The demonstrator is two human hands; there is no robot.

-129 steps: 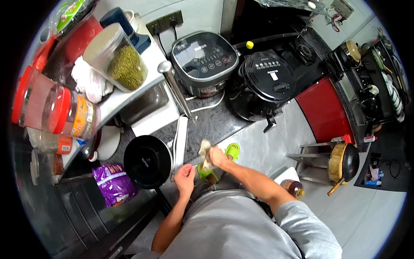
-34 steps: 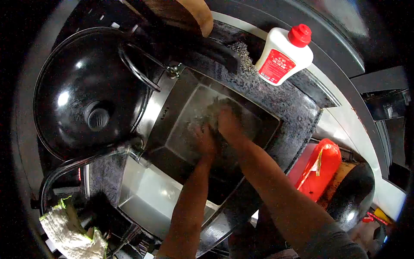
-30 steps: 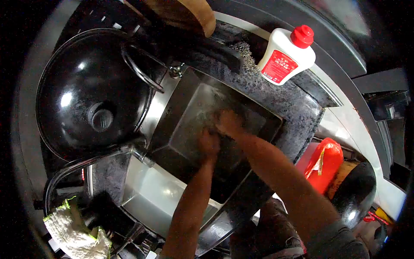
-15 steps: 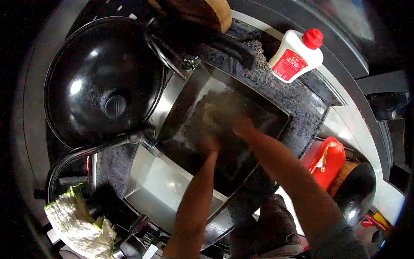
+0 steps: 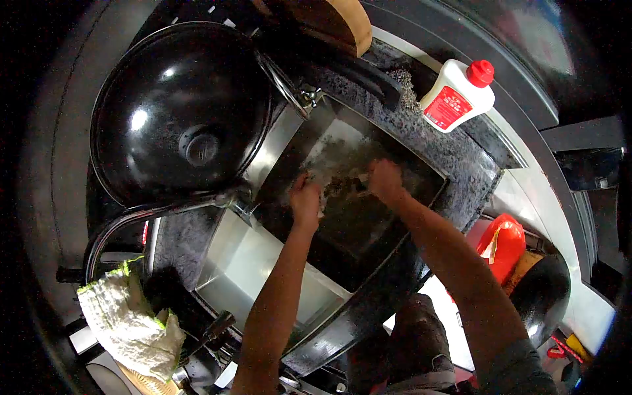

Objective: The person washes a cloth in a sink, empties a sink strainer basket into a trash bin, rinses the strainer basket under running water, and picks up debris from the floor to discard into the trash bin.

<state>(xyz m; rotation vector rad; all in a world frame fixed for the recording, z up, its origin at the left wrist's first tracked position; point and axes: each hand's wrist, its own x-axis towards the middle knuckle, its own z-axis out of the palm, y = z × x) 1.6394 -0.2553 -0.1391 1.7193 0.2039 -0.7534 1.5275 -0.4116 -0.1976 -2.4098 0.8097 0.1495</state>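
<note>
Murky, dark water fills the right-hand basin of a steel sink (image 5: 266, 151). Over the left part of this water is my left hand (image 5: 306, 201), its fingers curled round something small that I cannot make out. My right hand (image 5: 385, 181) is closed near the middle of the basin, pinching a small item too blurred to name. Between the two hands, a brownish clump (image 5: 342, 185) shows at the water surface. The left basin (image 5: 243, 263) holds pale, clear contents or a bare steel floor; which one is unclear.
A big black wok lid (image 5: 178, 118) lies left of the sink. The black faucet (image 5: 158, 212) reaches toward the basins. A white bottle with red cap (image 5: 457, 95) stands at the back right. A white cloth (image 5: 131, 322) hangs at lower left, and a red bag (image 5: 503, 247) is at right.
Both hands, blurred under the murky water before, have come up to the surface and moved apart, with fingers now closed. The whole view has shifted slightly.
</note>
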